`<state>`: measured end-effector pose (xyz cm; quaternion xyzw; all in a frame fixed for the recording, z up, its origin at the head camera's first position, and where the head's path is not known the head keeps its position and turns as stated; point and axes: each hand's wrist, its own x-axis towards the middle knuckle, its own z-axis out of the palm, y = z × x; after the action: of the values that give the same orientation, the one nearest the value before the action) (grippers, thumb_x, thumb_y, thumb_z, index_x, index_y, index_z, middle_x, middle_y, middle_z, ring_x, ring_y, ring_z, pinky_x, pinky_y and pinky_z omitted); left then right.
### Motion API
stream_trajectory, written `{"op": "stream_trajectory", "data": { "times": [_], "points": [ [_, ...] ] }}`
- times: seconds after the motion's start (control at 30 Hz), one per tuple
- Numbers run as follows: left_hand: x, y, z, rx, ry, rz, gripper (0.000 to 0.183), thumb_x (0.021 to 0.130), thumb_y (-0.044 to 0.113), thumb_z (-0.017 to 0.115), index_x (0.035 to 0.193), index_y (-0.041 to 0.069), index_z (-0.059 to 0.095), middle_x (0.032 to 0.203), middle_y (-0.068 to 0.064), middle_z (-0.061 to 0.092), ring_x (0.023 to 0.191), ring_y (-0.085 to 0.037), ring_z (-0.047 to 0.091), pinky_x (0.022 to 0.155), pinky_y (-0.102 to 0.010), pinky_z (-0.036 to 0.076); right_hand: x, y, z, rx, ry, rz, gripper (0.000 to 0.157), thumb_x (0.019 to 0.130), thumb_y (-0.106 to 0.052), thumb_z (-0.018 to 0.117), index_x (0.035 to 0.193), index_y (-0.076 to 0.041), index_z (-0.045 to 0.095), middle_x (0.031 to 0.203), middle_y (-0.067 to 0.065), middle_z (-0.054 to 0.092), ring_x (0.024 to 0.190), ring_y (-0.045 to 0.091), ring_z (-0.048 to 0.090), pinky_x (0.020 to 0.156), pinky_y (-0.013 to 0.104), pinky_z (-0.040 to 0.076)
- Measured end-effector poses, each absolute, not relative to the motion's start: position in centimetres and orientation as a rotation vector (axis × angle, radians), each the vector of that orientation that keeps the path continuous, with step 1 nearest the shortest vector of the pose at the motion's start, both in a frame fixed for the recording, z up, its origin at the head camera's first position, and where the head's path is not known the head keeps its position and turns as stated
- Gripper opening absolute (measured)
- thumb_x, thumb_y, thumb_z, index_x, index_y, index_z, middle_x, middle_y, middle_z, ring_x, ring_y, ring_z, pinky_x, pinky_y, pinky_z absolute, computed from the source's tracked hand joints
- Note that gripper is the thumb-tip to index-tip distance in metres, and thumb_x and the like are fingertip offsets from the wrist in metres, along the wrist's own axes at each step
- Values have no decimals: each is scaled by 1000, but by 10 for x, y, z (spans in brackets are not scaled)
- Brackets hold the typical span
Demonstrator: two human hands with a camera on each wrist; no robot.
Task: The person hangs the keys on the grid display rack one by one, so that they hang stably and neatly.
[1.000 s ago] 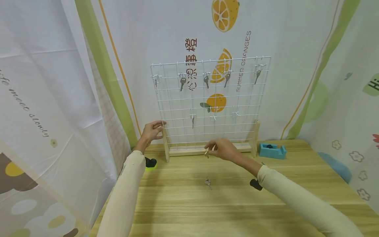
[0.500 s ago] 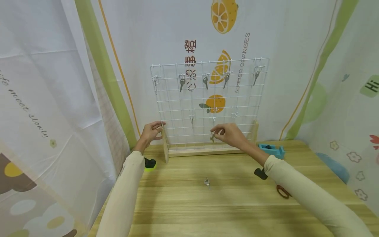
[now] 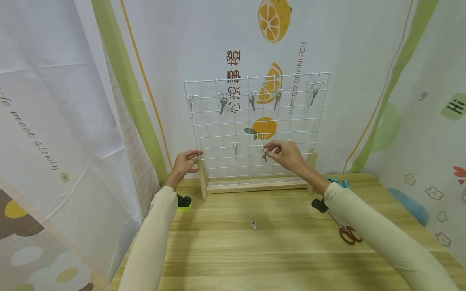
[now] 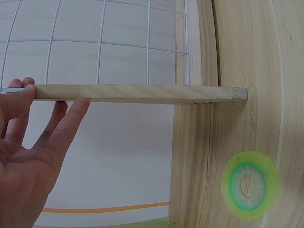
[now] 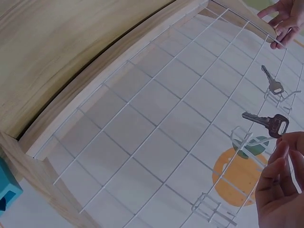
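My right hand point(image 3: 287, 154) pinches a key point(image 5: 270, 123) near its bow, beside a white hook point(image 5: 244, 138) in the lower row of the white wire grid rack point(image 3: 218, 121). Whether the key's ring is over the hook is hidden by the fingers. My left hand point(image 3: 185, 163) grips the rack's left edge at the top of its wooden side post point(image 4: 137, 92). Left of my right hand, another key point(image 5: 274, 87) hangs on its hook. A lone key point(image 3: 254, 224) with a ring lies on the table, and several keys hang along the upper row.
A green tape roll point(image 4: 250, 185) lies by the rack's left foot. On the right are red-handled scissors point(image 3: 347, 235), a black object point(image 3: 319, 205) and a blue tape dispenser point(image 5: 7, 185), partly behind my forearm. A printed curtain point(image 3: 174, 40) hangs behind the rack.
My right hand has risen from near the rack's bottom bar to the lower hook row, carrying the key. My left hand has stayed on the rack's edge.
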<state>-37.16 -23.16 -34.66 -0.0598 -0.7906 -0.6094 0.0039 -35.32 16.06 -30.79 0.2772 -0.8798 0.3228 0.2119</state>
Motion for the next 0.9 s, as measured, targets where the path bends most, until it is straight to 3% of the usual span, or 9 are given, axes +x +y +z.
{"op": "stream_trajectory", "data": {
  "times": [0.5,0.9],
  "points": [
    [-372,-231,-349,-187,-2470,-1912,41,110,5,50,150,-1,52,161,-18,42,148,-37,41,103,-52,54,-369,155,-311,710,-2461,922,20,96,-4,72,116,-1,78,97,15,79,74,27,72,52,25,47],
    [-372,-231,-347,-167,-2463,-1928,41,109,5,51,150,0,53,160,-17,44,147,-35,42,103,-52,54,-374,154,-312,692,-2458,946,19,96,-4,72,114,-1,78,97,17,78,70,25,69,48,22,39]
  ]
}}
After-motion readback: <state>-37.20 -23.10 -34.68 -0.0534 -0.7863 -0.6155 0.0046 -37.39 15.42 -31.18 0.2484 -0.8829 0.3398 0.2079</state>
